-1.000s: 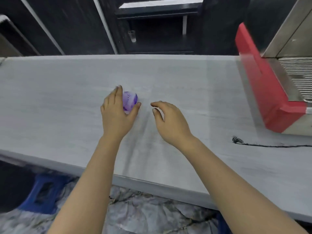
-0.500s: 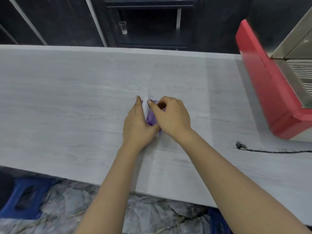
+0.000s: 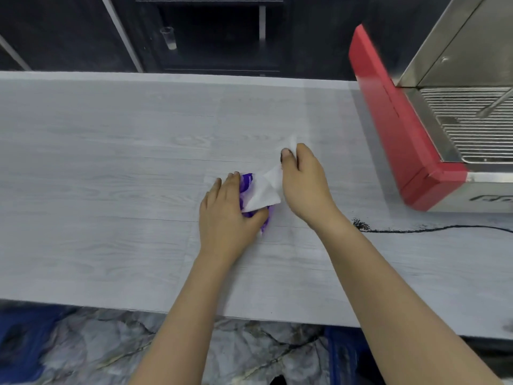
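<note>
Nearest the camera, the left hand (image 3: 226, 209) lies over the purple packet (image 3: 246, 182) in the middle of the bench (image 3: 111, 190), fingers curled across its top and thumb tucked round its near edge, pinning it down. From the packet's opening a white tissue (image 3: 265, 191) fans up and away to the right, its lower end apparently still caught in the wrapper. Just beyond, the right hand (image 3: 305, 187) pinches the tissue's upper corner between thumb and fingers and holds it raised above the bench. I judge the work about halfway: the packet is steadied and opened and one sheet is mostly drawn, while what remains is to pull that sheet free and put it to use. A second ago the left hand alone holds the packet, further left, and the right hand hovers empty beside it; half a second ago both hands meet over the packet with no tissue showing. Further right lie a black cord (image 3: 430, 230) and a red-sided machine (image 3: 388, 129). A dark cabinet stands behind.
</note>
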Action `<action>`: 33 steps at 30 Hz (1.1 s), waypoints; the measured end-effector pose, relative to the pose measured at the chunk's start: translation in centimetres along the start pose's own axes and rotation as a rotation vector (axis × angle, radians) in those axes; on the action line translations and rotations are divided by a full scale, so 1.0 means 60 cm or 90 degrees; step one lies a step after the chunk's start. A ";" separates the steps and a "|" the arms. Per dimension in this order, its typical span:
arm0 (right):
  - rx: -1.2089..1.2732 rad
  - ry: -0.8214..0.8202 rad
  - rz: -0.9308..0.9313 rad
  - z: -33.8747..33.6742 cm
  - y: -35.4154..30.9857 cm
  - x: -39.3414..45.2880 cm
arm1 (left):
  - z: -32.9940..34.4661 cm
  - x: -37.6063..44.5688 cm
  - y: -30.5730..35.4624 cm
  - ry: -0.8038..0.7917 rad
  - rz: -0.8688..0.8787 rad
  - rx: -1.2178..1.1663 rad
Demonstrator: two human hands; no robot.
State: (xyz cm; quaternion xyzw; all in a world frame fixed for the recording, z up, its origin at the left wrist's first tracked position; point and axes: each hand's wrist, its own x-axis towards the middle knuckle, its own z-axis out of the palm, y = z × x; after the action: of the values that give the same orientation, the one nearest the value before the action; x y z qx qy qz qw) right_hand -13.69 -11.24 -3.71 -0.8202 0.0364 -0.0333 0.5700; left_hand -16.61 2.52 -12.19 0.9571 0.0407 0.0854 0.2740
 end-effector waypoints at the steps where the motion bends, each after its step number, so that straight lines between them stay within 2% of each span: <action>1: 0.006 0.007 -0.004 -0.009 -0.001 -0.004 | -0.002 0.002 -0.001 -0.006 0.000 0.013; 5: 0.067 0.073 0.000 -0.031 0.007 -0.025 | -0.012 0.010 -0.010 -0.014 0.016 0.069; 8: 0.145 0.142 0.003 -0.060 -0.005 -0.027 | -0.019 0.017 -0.026 -0.006 -0.013 0.080; 12: 0.156 0.079 0.019 -0.099 -0.015 -0.026 | -0.052 0.034 -0.035 -0.024 -0.046 0.080; 13: 0.157 0.056 0.025 -0.105 -0.010 -0.027 | -0.063 0.036 -0.032 -0.036 -0.055 0.039; 15: 0.150 0.013 0.038 -0.114 0.003 -0.035 | -0.089 0.029 -0.010 -0.040 -0.073 -0.147; 18: 0.167 -0.061 0.041 -0.126 0.021 -0.051 | -0.114 0.005 0.049 -0.032 0.020 -0.435; 19: 0.176 -0.096 0.039 -0.129 0.023 -0.058 | -0.117 -0.001 0.068 -0.082 0.069 -0.481; 21: 0.187 -0.174 0.021 -0.136 0.029 -0.069 | -0.111 -0.006 0.093 -0.254 0.131 -0.554; 23: 0.190 -0.211 0.005 -0.145 0.032 -0.076 | -0.099 -0.001 0.104 -0.420 0.121 -0.610; 25: 0.201 -0.193 -0.003 -0.156 0.036 -0.079 | -0.082 0.002 0.106 -0.499 0.092 -0.634; 29: 0.126 -0.116 -0.045 -0.186 0.062 -0.074 | -0.061 -0.001 0.100 -0.475 0.040 -0.653; 33: 0.088 -0.086 -0.052 -0.198 0.084 -0.060 | -0.060 0.004 0.085 -0.390 -0.012 -0.616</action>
State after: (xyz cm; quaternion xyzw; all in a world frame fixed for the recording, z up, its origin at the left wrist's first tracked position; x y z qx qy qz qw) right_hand -18.53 -23.72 -4.34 -0.7800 -0.0379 -0.0035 0.6246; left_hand -16.90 0.10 -6.47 0.7033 -0.0755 -0.1898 0.6809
